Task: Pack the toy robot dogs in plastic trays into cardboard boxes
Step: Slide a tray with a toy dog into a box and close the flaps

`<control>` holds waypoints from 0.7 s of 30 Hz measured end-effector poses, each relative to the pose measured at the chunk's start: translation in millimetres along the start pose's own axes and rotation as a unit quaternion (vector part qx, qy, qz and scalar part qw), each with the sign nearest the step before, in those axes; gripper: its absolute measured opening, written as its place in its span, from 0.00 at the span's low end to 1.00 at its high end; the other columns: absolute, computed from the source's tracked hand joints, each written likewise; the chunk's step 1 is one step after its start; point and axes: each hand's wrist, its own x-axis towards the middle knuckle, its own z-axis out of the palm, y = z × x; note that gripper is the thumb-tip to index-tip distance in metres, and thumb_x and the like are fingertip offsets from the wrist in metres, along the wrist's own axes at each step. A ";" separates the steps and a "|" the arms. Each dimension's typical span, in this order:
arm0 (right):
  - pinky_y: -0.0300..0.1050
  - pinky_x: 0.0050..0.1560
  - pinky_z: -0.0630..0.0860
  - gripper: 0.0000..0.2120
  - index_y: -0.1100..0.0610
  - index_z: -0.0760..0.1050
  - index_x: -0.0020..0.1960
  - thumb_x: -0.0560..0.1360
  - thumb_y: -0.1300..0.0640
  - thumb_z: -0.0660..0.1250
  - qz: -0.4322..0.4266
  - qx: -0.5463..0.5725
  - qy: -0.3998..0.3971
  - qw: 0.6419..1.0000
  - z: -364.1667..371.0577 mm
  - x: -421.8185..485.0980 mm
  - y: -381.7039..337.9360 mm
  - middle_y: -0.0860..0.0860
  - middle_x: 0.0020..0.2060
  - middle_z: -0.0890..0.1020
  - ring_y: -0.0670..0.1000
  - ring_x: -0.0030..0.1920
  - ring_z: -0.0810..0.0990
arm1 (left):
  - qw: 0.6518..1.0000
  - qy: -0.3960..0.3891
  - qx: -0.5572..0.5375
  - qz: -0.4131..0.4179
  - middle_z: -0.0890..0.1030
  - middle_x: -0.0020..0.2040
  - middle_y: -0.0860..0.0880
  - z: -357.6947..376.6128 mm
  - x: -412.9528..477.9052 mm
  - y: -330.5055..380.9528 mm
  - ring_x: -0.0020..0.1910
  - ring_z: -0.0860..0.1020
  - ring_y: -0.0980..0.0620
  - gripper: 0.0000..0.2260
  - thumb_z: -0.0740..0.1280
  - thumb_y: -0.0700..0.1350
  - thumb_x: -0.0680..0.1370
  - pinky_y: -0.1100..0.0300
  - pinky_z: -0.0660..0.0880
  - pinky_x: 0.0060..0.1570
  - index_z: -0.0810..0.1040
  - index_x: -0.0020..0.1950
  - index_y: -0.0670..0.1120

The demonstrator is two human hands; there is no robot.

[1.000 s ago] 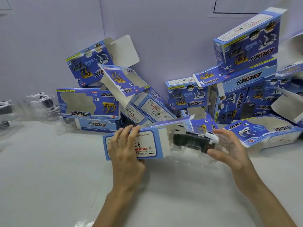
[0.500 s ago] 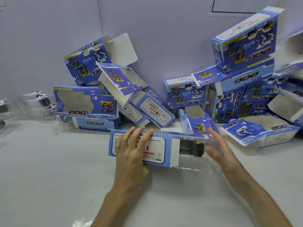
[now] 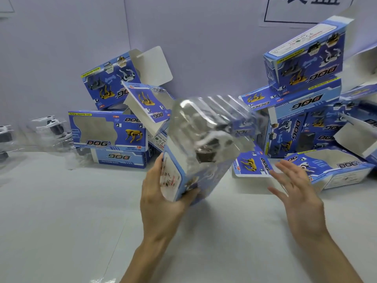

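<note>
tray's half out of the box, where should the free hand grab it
Probably the free upper end of the clear tray, from the right, where the open right hand is. Its lower end sits in the box, gripped low by the left hand.

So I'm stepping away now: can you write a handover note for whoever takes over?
Left hand grips a blue DOG box, tilted up.
Right hand open, apart from it.
Clear tray with the white toy dog is in that box, seemingly partly out; blurred.
Left to do: seat it, close flaps.
More trayed dogs wait far left; open boxes piled behind.
</note>
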 end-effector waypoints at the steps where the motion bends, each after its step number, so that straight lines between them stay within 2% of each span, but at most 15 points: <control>1: 0.52 0.59 0.73 0.13 0.48 0.75 0.60 0.79 0.56 0.57 0.001 -0.004 -0.008 1.000 2.2 -1.1 0.1 0.51 0.67 0.77 0.50 0.65 0.77 | 0.999 -0.008 -0.041 -0.027 0.77 0.63 0.59 0.8 -0.9 2.4 0.61 0.76 0.56 0.45 0.80 0.60 0.61 0.56 0.78 0.56 0.66 0.75 0.56; 4: 0.51 0.57 0.74 0.17 0.49 0.75 0.58 0.70 0.50 0.62 0.011 -0.008 -0.026 1.000 7.4 -4.9 -0.1 0.50 0.65 0.77 0.52 0.65 0.77 | 0.987 -0.025 -0.133 -0.089 0.80 0.58 0.57 0.9 -0.4 5.7 0.58 0.79 0.56 0.43 0.79 0.60 0.61 0.57 0.82 0.48 0.68 0.73 0.53; 6: 0.51 0.56 0.74 0.18 0.49 0.76 0.58 0.69 0.49 0.63 0.017 -0.010 -0.029 0.999 9.1 -5.9 0.1 0.50 0.64 0.77 0.52 0.65 0.77 | 0.982 -0.028 -0.155 -0.108 0.80 0.58 0.57 0.3 0.9 4.9 0.57 0.79 0.57 0.41 0.80 0.58 0.61 0.63 0.80 0.44 0.69 0.72 0.53; 9: 0.51 0.55 0.75 0.18 0.50 0.76 0.59 0.70 0.49 0.63 0.020 -0.018 -0.034 0.999 9.5 -4.9 1.6 0.52 0.65 0.77 0.53 0.64 0.78 | 0.984 -0.064 -0.120 -0.113 0.80 0.57 0.61 2.2 -2.7 1.4 0.55 0.79 0.61 0.40 0.80 0.59 0.61 0.65 0.79 0.43 0.70 0.71 0.57; 11: 0.51 0.54 0.75 0.16 0.50 0.77 0.58 0.71 0.49 0.63 0.014 -0.029 -0.039 0.999 8.7 -4.5 3.0 0.52 0.63 0.79 0.53 0.62 0.79 | 0.980 -0.126 -0.093 -0.119 0.79 0.57 0.63 5.3 -6.8 0.3 0.56 0.78 0.63 0.41 0.79 0.62 0.61 0.65 0.80 0.45 0.67 0.71 0.62; 13: 0.50 0.52 0.73 0.10 0.48 0.81 0.52 0.75 0.53 0.62 -0.004 -0.051 -0.042 0.998 7.0 -3.3 3.9 0.51 0.57 0.82 0.52 0.56 0.81 | 0.971 -0.192 -0.074 -0.118 0.79 0.58 0.65 8.7 -8.0 -0.1 0.56 0.77 0.67 0.41 0.77 0.67 0.62 0.70 0.78 0.45 0.64 0.71 0.66; 16: 0.45 0.43 0.70 0.19 0.51 0.83 0.40 0.81 0.62 0.58 -0.059 -0.083 -0.015 0.995 9.0 4.0 -4.2 0.50 0.40 0.83 0.49 0.39 0.76 | 0.964 -0.219 -0.080 -0.128 0.79 0.58 0.66 10.6 -5.2 -1.8 0.57 0.75 0.69 0.42 0.74 0.72 0.60 0.74 0.75 0.42 0.62 0.70 0.69; 18: 0.40 0.36 0.69 0.18 0.53 0.80 0.35 0.80 0.62 0.59 -0.111 -0.082 -0.025 0.990 20.0 12.6 -24.7 0.49 0.32 0.79 0.48 0.34 0.72 | 0.963 -0.221 -0.081 -0.131 0.77 0.59 0.68 11.3 -4.7 -3.1 0.58 0.74 0.71 0.46 0.72 0.76 0.58 0.75 0.75 0.42 0.62 0.73 0.66; 21: 0.39 0.28 0.65 0.14 0.53 0.77 0.33 0.76 0.57 0.60 -0.166 -0.068 -0.116 0.977 48.1 28.3 -71.1 0.51 0.29 0.74 0.51 0.29 0.68 | 0.962 -0.228 -0.083 -0.124 0.76 0.59 0.71 12.3 -6.1 -4.8 0.59 0.74 0.71 0.44 0.72 0.75 0.60 0.74 0.75 0.45 0.61 0.72 0.67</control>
